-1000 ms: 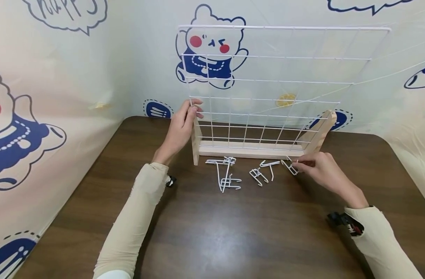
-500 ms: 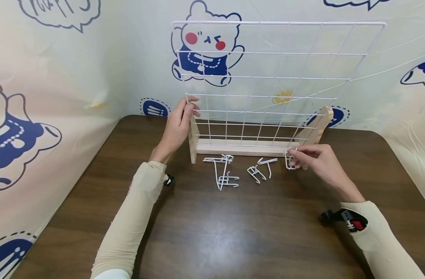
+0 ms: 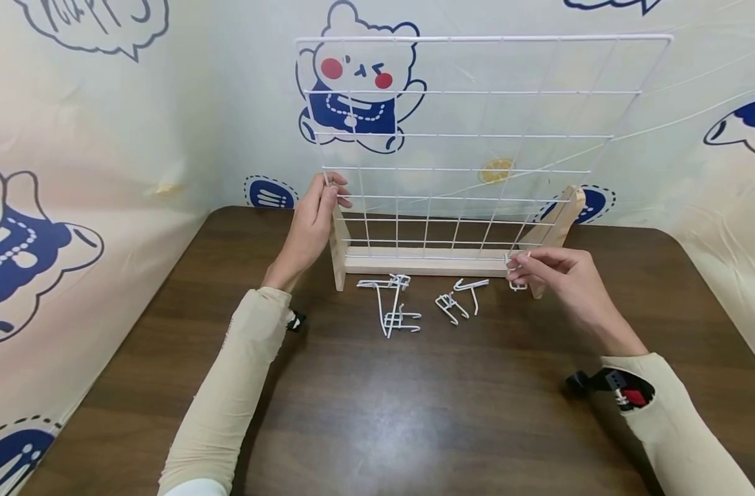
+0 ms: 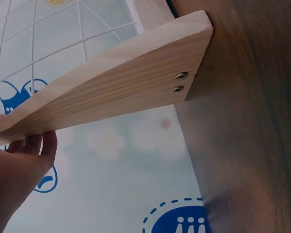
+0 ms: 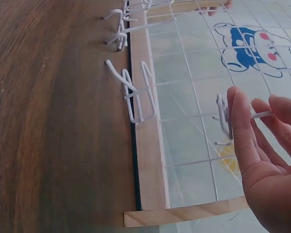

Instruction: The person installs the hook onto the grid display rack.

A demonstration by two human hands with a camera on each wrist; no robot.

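A white wire grid (image 3: 427, 198) leans back in a wooden stand with a pale base bar (image 3: 415, 267). At its left end, my left hand (image 3: 308, 227) grips the upper part of the wooden side panel (image 4: 121, 82) and the grid's edge, its fingertips partly hidden behind. My right hand (image 3: 566, 275) pinches a white wire hook (image 5: 224, 119) by its prong, in front of the grid's lower right part. Whether this hook touches the grid I cannot tell. On the table ahead of the base lie loose white hooks (image 3: 452, 306), several tangled or overlapping.
The brown wooden table (image 3: 377, 413) runs up to a patterned backdrop (image 3: 241, 110) behind and beside it. The stand's right side panel (image 3: 563, 217) rises just beyond my right hand. A T-shaped hook (image 3: 472, 284) lies left of that hand.
My right hand has lifted the hook from beside the loose ones toward the grid's lower right, turning it on the way. The left hand keeps its grip; the head view has shifted slightly.
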